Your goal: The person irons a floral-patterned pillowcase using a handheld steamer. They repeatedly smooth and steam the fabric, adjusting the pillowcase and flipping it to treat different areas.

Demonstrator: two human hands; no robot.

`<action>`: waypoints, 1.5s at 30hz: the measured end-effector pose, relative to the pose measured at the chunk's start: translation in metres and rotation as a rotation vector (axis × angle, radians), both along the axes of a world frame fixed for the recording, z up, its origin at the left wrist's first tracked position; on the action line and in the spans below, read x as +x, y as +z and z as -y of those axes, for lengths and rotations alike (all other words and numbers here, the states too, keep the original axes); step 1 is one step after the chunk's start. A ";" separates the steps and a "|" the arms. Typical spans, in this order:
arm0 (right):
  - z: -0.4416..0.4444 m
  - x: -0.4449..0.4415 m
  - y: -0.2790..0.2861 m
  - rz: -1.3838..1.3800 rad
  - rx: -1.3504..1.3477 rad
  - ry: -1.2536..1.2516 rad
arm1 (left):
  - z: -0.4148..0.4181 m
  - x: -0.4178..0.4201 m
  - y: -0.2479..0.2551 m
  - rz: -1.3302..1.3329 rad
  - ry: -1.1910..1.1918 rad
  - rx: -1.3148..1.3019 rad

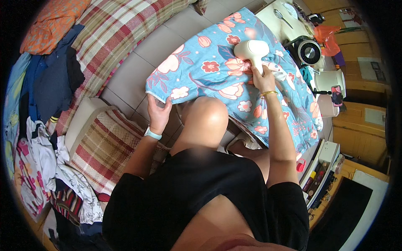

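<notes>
My right hand (263, 78) grips the handle of a white handheld garment steamer (250, 50). Its rounded head rests on or just above a blue cloth with pink, red and white flowers (210, 66); I cannot tell which. The cloth spreads over a low surface that it hides, with loose folds under and beyond my right forearm. At the cloth's near left corner, my left hand (158, 111) holds the pale edge between fingers and thumb. My bare knee (209, 114) juts up against the near edge, between the two hands.
A plaid-covered sofa (125, 28) bears heaped clothes (53, 81) on the left. Behind the cloth stands a white tabletop (273, 18) with a spoon-like utensil (282, 18). A small black fan-like appliance (309, 51), a phone on a stand (337, 95) and a white organizer (323, 169) are at right.
</notes>
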State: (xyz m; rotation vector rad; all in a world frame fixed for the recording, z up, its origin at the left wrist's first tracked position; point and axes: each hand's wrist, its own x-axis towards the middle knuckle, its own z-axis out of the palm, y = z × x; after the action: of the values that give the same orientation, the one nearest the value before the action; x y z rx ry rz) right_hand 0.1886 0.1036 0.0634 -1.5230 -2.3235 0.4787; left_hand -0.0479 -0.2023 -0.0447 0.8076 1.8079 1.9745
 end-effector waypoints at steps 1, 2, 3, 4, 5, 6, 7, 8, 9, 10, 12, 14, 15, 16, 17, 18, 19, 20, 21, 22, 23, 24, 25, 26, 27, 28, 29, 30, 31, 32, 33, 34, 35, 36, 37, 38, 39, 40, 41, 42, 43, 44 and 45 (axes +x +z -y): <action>0.007 -0.003 0.006 0.023 0.003 -0.016 | -0.001 -0.001 0.000 0.017 -0.012 -0.003; 0.019 -0.003 0.014 -0.018 -0.058 0.003 | -0.001 0.001 -0.003 0.011 0.000 -0.008; 0.028 -0.003 0.016 -0.025 -0.108 -0.021 | -0.001 0.000 -0.005 0.008 0.004 -0.003; 0.040 0.000 0.017 -0.023 -0.086 0.028 | -0.002 0.000 -0.008 0.011 0.001 0.003; 0.056 0.002 0.022 0.040 -0.095 0.069 | -0.001 -0.001 -0.013 0.014 -0.005 0.009; 0.068 0.009 0.026 0.038 -0.127 0.100 | 0.001 -0.002 -0.025 0.101 -0.013 0.010; 0.076 0.017 0.030 0.031 -0.158 0.135 | 0.001 -0.005 -0.023 0.111 -0.032 -0.007; 0.080 0.029 0.036 0.022 -0.158 0.112 | -0.001 -0.006 -0.026 0.118 -0.021 0.006; 0.086 0.038 0.042 0.004 -0.164 0.094 | -0.003 -0.007 -0.021 0.118 -0.006 0.013; 0.090 0.047 0.045 -0.013 -0.169 0.075 | -0.004 -0.008 -0.016 0.110 -0.038 0.000; 0.094 0.081 0.037 -0.167 -0.014 -0.022 | -0.009 -0.007 -0.003 0.158 -0.054 0.016; 0.095 0.123 0.029 -0.240 0.004 -0.178 | -0.011 -0.013 -0.005 0.142 -0.074 0.060; 0.099 0.142 0.027 -0.303 0.098 -0.220 | -0.013 -0.016 -0.003 0.119 -0.086 0.071; 0.095 0.162 0.020 -0.450 0.057 -0.270 | -0.017 -0.018 0.003 0.094 -0.096 0.082; 0.100 0.187 0.019 -0.435 0.132 -0.266 | -0.021 -0.019 0.009 0.069 -0.106 0.094; 0.107 0.196 0.025 -0.487 0.024 -0.371 | -0.029 -0.016 0.030 0.083 -0.071 0.059; 0.113 0.207 0.029 -0.536 -0.087 -0.472 | -0.035 -0.016 0.046 0.184 -0.096 0.091; 0.116 0.220 0.027 -0.467 -0.071 -0.490 | -0.043 -0.016 0.060 0.286 -0.120 0.120; 0.118 0.234 0.021 -0.398 -0.054 -0.512 | -0.051 -0.016 0.073 0.388 -0.150 0.147; 0.120 0.243 0.016 -0.333 -0.041 -0.526 | -0.060 -0.016 0.086 0.357 -0.163 0.182; 0.123 0.248 0.010 -0.334 -0.062 -0.518 | -0.066 -0.019 0.094 0.348 -0.208 0.214; 0.126 0.248 0.003 -0.336 -0.087 -0.505 | -0.071 -0.026 0.100 0.337 -0.249 0.245; 0.133 0.243 0.001 -0.336 -0.109 -0.493 | -0.075 -0.024 0.114 0.330 -0.291 0.276; 0.138 0.239 0.004 -0.265 -0.148 -0.469 | -0.079 -0.018 0.128 0.324 -0.281 0.313; 0.141 0.237 -0.002 -0.268 -0.059 -0.407 | -0.082 -0.016 0.134 0.322 -0.284 0.328; 0.143 0.236 -0.004 -0.209 -0.032 -0.374 | -0.084 -0.017 0.140 0.320 -0.286 0.343; 0.147 0.237 -0.005 -0.151 -0.005 -0.340 | -0.085 -0.014 0.146 0.319 -0.289 0.359; 0.153 0.235 0.004 -0.151 -0.062 -0.356 | -0.086 -0.009 0.154 0.343 -0.259 0.338; 0.158 0.241 0.004 -0.232 -0.172 -0.378 | -0.085 -0.006 0.157 0.347 -0.268 0.341; 0.160 0.246 0.003 -0.315 -0.281 -0.396 | -0.082 -0.006 0.158 0.351 -0.276 0.345; 0.159 0.253 0.003 -0.395 -0.386 -0.410 | -0.079 -0.006 0.157 0.358 -0.283 0.352; 0.156 0.259 -0.015 -0.538 -0.115 -0.246 | -0.077 -0.005 0.157 0.373 -0.308 0.360; 0.157 0.273 -0.028 -0.594 -0.314 -0.342 | -0.074 -0.003 0.156 0.387 -0.309 0.354; 0.160 0.272 -0.020 -0.635 -0.507 -0.444 | -0.068 -0.002 0.153 0.400 -0.298 0.348; 0.165 0.270 -0.014 -0.676 -0.598 -0.500 | -0.064 0.001 0.151 0.411 -0.296 0.340; 0.165 0.271 -0.021 -0.752 -0.552 -0.490 | -0.061 0.005 0.149 0.413 -0.278 0.338; 0.163 0.271 -0.022 -0.711 -0.591 -0.465 | -0.056 0.004 0.144 0.413 -0.289 0.330; 0.163 0.273 -0.020 -0.673 -0.627 -0.445 | -0.053 0.002 0.140 0.413 -0.308 0.320; 0.163 0.273 -0.019 -0.634 -0.663 -0.422 | -0.051 -0.001 0.135 0.414 -0.324 0.311; 0.164 0.268 -0.019 -0.707 -0.668 -0.397 | -0.052 -0.002 0.130 0.407 -0.301 0.308; 0.162 0.266 -0.015 -0.681 -0.668 -0.376 | -0.050 0.000 0.130 0.406 -0.315 0.304; 0.162 0.260 -0.011 -0.694 -0.682 -0.393 | -0.047 0.000 0.130 0.405 -0.328 0.300; 0.161 0.258 -0.008 -0.705 -0.693 -0.410 | -0.046 0.002 0.132 0.405 -0.342 0.297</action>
State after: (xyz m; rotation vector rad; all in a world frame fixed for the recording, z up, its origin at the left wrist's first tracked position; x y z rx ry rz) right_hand 0.4465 -0.0573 0.0554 -1.6568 -1.3117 1.5126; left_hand -0.0461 -0.1563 0.0869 0.6807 1.0891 2.0171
